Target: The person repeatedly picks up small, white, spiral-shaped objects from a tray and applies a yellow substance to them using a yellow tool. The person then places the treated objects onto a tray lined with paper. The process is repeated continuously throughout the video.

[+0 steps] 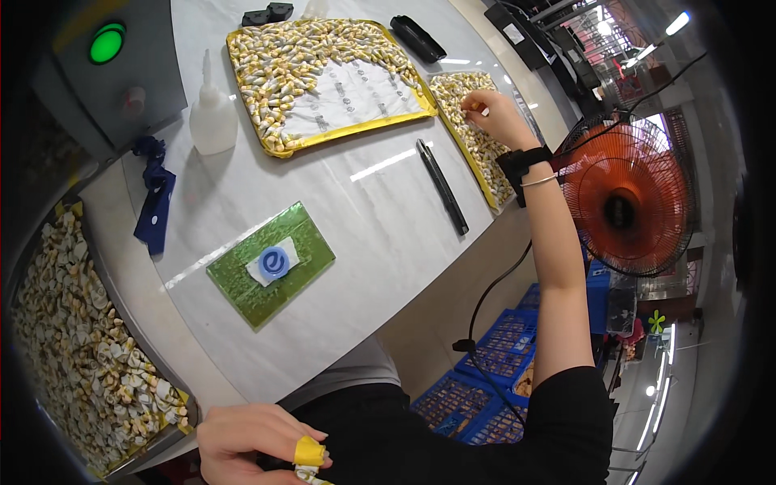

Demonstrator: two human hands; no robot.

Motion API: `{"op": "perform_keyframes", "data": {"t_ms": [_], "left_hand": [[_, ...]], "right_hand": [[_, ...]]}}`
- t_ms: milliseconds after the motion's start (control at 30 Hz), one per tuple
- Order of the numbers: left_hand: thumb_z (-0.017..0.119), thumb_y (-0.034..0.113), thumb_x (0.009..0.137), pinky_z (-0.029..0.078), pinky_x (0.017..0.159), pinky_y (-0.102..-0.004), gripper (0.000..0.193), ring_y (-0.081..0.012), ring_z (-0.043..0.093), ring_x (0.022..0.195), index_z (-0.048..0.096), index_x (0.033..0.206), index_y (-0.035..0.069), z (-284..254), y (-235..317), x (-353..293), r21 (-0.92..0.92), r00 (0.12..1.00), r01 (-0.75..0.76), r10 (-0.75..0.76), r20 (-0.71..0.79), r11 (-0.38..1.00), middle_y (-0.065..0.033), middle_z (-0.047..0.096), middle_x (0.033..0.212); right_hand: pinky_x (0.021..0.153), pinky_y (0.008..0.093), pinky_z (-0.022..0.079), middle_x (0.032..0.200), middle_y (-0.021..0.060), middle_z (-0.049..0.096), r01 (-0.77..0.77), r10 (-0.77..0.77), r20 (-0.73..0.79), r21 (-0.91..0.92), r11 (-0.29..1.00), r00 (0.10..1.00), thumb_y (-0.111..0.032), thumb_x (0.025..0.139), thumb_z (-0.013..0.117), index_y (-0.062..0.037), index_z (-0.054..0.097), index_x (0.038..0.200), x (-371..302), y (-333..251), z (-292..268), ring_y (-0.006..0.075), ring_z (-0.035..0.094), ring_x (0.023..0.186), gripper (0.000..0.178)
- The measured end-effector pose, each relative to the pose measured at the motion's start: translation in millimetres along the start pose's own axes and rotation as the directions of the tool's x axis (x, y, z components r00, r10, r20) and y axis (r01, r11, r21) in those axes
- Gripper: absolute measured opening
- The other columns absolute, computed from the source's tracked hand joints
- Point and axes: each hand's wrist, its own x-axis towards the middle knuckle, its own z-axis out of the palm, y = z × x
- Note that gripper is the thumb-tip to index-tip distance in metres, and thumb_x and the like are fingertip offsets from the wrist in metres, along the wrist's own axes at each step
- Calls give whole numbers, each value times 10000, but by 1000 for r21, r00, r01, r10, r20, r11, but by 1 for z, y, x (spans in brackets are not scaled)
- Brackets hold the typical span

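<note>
At the lower edge is my left hand [255,440], fingers curled, with yellow tape [309,451] around a fingertip. It grips a small white-and-yellow piece [311,473], partly cut off by the frame. My right hand [491,115] reaches over a narrow tray [477,166] full of similar small pieces, thumb and finger pinched together; whatever lies between them is too small to make out. A larger yellow-rimmed tray [352,132] lies to its left, with rows of these pieces around a bare patch of white lining.
A green pad [271,265] carries a blue ring-shaped item [273,263]. A black pen-like tool [442,187], a white squeeze bottle [213,121] and a dark blue strap [154,198] lie about. A heaped bin [89,347] stands left; an orange fan [626,198] and blue crates [477,380] are right.
</note>
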Motion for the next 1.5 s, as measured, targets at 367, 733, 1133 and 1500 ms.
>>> {"op": "perform_keyframes", "data": {"t_ms": [367,733,1133,1500], "left_hand": [[815,93,619,513,718,-379,300,-252,624,667,630,807,-49,-9,1,-7,-46,1000,-22,22,11,999,-160,646,718],[816,94,622,509,712,-370,315,-248,619,678,616,823,-43,-16,3,-18,-39,999,-40,40,-13,998,-154,641,726],[817,78,615,506,688,-364,305,-257,620,670,627,810,-59,-15,2,-14,-51,999,-35,36,10,998,-152,634,712],[764,85,688,502,678,-356,250,-250,613,668,615,821,-65,-17,-2,-14,-66,998,-67,67,2,996,-158,626,727]], "right_hand": [[625,376,449,720,185,591,-70,66,-52,-93,993,996,-126,756,573,11,549,774,-12,-21,-7,323,578,691,141],[571,394,387,619,200,461,134,-140,61,93,987,988,-118,770,382,26,444,717,-34,-106,-24,328,473,576,166],[612,420,430,675,150,536,378,-380,320,70,923,868,-135,754,492,-20,486,746,-66,-183,11,334,539,668,116],[695,318,459,801,102,526,256,-376,297,374,892,878,-5,765,605,-14,530,866,-73,-186,12,256,549,763,126]]}}
